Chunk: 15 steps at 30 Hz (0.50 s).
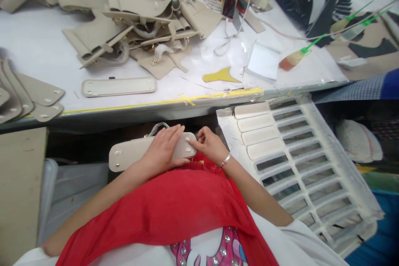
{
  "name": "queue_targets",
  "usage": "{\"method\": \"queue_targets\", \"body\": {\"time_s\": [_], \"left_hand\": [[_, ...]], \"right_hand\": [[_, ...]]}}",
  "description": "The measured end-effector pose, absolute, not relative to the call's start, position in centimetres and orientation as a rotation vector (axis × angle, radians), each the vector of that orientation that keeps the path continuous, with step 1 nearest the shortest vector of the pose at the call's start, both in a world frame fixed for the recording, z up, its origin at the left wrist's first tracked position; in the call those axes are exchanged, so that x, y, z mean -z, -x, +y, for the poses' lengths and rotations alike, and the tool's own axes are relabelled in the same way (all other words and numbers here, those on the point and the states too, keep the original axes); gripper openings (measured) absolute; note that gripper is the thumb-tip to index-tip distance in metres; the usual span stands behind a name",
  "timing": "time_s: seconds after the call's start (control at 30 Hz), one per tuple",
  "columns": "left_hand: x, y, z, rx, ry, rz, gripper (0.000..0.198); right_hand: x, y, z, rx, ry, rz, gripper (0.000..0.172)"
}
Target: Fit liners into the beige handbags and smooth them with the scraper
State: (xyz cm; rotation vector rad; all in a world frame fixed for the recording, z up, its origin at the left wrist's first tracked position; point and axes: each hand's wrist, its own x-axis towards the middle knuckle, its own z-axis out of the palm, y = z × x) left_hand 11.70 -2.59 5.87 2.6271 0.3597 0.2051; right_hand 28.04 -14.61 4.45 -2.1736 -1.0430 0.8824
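Note:
A beige handbag (131,153) lies with its long, rounded base facing up near my lap. My left hand (165,145) spans the base, fingers on the far side and thumb on the near side, gripping it. At the right end, my right hand (208,145) has curled fingers, its thumb tip against a small white film piece (187,139) over a stud. A second white piece (188,149) sits just below. On the base's left end, one stud is white-covered and a gold stud (117,165) shows bare. A looped handle (160,126) sticks out behind.
Several beige bags (124,20) are heaped on the white table (40,37). Near its edge lie a beige strip (118,87) with studs and a yellow scrap (221,75). A glue bottle (293,60) lies farther right. A slatted white rack (299,149) bears several beige strips.

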Motion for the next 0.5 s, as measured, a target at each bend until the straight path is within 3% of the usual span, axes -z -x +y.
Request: {"method": "queue_targets", "body": {"time_s": [0.07, 0.23, 0.37, 0.5], "left_hand": [[-7.0, -8.9, -1.0, -0.335, -2.560, 0.596, 0.079], [-7.9, 1.2, 2.3, -0.549, -1.965, 1.455, 0.034], [-6.3, 5.3, 2.4, -0.436, -1.519, 1.399, 0.033], [-5.4, 5.0, 1.9, -0.389, -1.406, 1.313, 0.031]], "right_hand": [[-4.5, -28.2, -14.8, -0.923, 2.152, -1.047, 0.037], [-6.5, -28.7, -14.3, -0.826, 2.180, -1.098, 0.043], [-8.4, -26.0, -10.7, -0.488, 2.050, -1.545, 0.051], [-8.3, -19.7, -6.3, -0.443, 1.723, -2.153, 0.073]]}}
